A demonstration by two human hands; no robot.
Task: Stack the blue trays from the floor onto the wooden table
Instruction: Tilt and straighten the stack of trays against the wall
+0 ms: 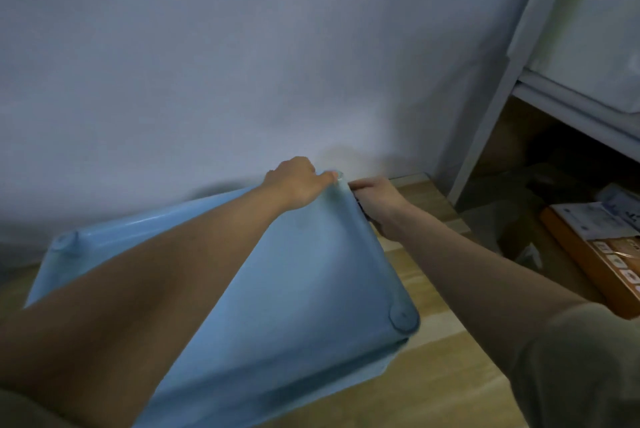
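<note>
The large upturned blue plastic tray covers the wooden counter's left; its right edge strip lies bare, bounded by a grey metal shelf rack.

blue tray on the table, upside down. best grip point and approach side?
Grip the rim at the far right corner, where the left hand and right hand hold the blue tray now. Its flat, smooth underside offers no purchase; only the edges do, so probably come from the sides.

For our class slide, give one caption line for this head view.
Both hands, left hand and right hand, grip an upturned blue tray over the wooden table.
</note>
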